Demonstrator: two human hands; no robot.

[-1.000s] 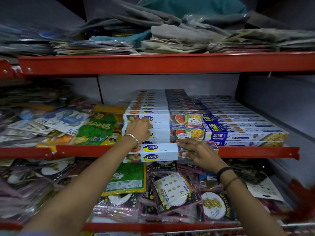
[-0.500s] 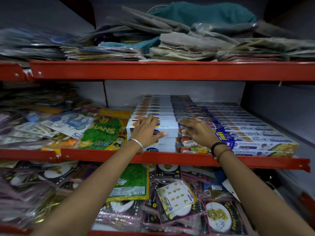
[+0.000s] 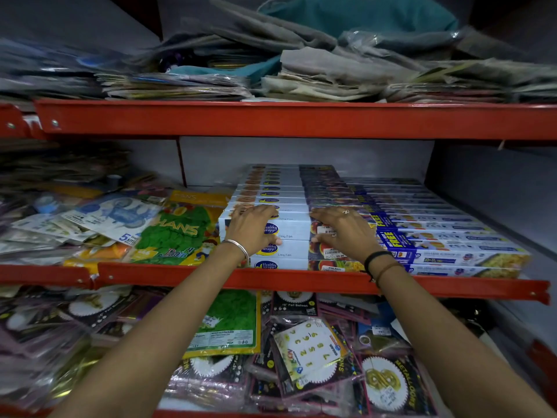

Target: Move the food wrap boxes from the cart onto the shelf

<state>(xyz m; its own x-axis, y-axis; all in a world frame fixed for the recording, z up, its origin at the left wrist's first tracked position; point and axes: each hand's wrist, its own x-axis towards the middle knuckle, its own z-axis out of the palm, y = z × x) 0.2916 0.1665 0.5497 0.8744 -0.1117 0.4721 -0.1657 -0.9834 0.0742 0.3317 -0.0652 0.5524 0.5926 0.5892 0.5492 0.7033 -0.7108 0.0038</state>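
Note:
White cling film boxes point(image 3: 271, 188) lie in rows on the red middle shelf point(image 3: 180, 274), stacked three high at the front. Both my hands lie on the top front box point(image 3: 295, 229). My left hand point(image 3: 251, 230) covers its left end, fingers over the top and thumb on the front face. My right hand point(image 3: 346, 233) grips the printed right end the same way. Blue foil wrap boxes point(image 3: 437, 236) fill the shelf to the right, touching the white stack. The cart is out of view.
A green party packet point(image 3: 177, 233) and loose packets lie left of the boxes. The red upper shelf point(image 3: 271, 119) carries folded cloth and bags point(image 3: 301, 70). Foil balloon packets point(image 3: 307, 348) crowd the shelf below my arms.
A second ago the box hung at the shelf's front edge in my hands. It has since gone up onto the front stack, and both hands have slid forward over it.

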